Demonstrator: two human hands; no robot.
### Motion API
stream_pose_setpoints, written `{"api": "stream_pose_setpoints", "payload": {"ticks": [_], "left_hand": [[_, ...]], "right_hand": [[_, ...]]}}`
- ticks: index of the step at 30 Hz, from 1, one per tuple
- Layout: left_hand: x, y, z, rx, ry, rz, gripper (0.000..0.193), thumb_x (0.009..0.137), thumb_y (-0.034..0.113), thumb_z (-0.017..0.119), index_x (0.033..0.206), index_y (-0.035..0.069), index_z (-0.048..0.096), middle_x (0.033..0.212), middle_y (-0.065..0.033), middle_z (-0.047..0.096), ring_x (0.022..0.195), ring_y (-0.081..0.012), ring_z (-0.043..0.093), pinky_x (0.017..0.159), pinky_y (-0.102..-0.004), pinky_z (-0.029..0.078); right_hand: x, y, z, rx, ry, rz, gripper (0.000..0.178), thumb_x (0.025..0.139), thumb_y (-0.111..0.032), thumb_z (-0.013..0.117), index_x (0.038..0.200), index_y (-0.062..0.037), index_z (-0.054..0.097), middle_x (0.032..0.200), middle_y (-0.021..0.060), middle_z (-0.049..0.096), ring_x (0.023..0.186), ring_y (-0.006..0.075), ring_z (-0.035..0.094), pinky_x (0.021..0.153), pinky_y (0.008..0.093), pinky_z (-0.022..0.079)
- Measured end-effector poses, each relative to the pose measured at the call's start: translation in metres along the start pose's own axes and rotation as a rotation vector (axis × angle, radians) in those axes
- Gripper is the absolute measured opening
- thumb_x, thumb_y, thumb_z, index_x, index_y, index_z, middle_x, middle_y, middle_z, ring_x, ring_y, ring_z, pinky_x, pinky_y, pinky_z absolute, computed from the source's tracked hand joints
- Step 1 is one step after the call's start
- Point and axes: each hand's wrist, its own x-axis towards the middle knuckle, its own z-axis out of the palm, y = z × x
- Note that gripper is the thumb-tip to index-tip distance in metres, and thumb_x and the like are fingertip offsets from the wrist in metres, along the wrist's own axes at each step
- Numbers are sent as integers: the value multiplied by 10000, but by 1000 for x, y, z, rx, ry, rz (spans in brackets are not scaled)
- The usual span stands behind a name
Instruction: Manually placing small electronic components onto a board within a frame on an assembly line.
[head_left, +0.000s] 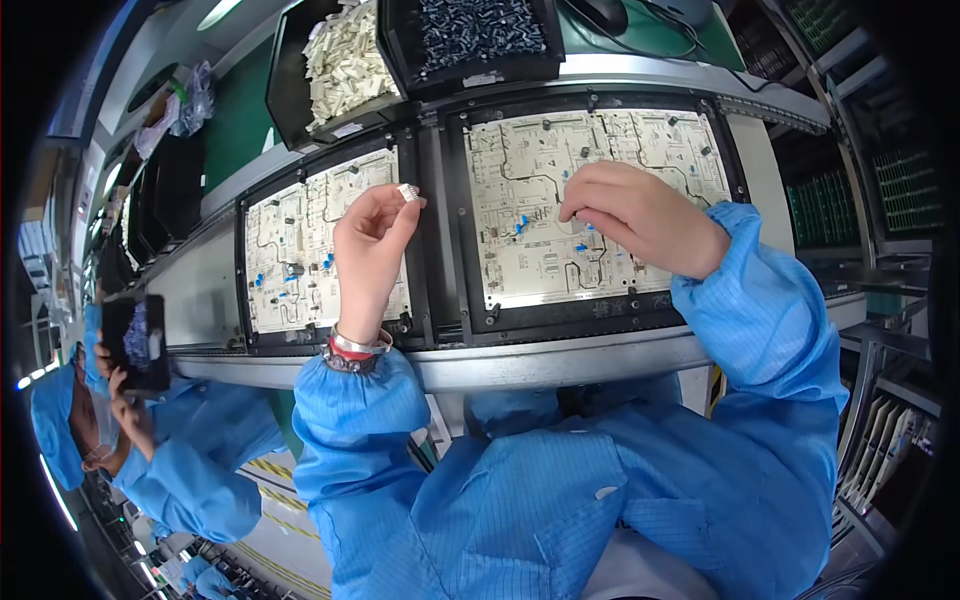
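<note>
Between the thumb and fingertips of my left hand (375, 235) is a small white connector (408, 191), raised above the right edge of the left circuit board (350, 265). My right hand (635, 215) hovers low over the middle of the right circuit board (530, 270), its thumb and fingers pinched together. Whatever those fingers hold, if anything, is hidden. Both boards are pale, with printed traces and small parts, and sit in black frames. Blue components (521, 222) stand on the right board, left of my right fingertips.
Behind the boards are a black bin of white connectors (350, 60) and another of dark small parts (480, 35). A metal rail (560, 362) runs along the front. At left, a person in blue (190, 480) holds a dark device (137, 340). Racks (900, 190) stand at right.
</note>
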Motion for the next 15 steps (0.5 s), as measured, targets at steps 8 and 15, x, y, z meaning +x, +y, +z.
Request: {"api": "stream_pose_setpoints", "payload": {"ticks": [8,15], "left_hand": [[1,21,36,-431,-295,-126,212,826,-21,575,1035,-14,613,905,-77,656,759,-107,610,686,-220,473],[9,18,46,-762,-439,-315,257,840,-13,538,1090,-39,588,1061,-121,614,911,-154,591,838,-249,466]], "right_hand": [[-8,0,-4,182,-20,201,164,834,-38,566,994,-12,588,849,99,553,791,241,560,702,312,462],[-7,4,4,137,-29,162,139,818,-39,577,955,-24,589,861,91,561,807,247,564,714,321,468]]}}
